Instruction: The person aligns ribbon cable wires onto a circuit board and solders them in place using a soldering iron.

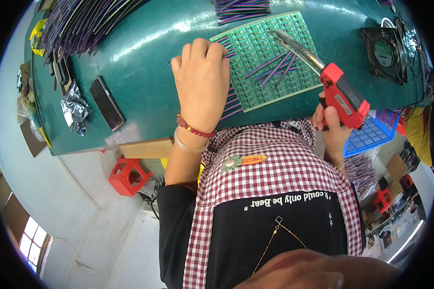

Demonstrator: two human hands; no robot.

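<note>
Green table (149, 86); big bundle of dark wires (82, 24) at its far left corner. Circuit-board panel (253, 48) lies flat near the table's near edge, right of centre. Left hand (200, 79) is over the panel's left edge, fingers curled by a row of wires (232, 103); can't tell whether it pinches any. Right hand (332, 123), at the near edge, is closed round the handle of a red soldering gun (343, 96), tip over the panel, contact unclear. Fan (383, 55) near right edge; phone (107, 103) toward near left corner. Smallest: loose wire pieces (272, 70) on the panel.
</note>
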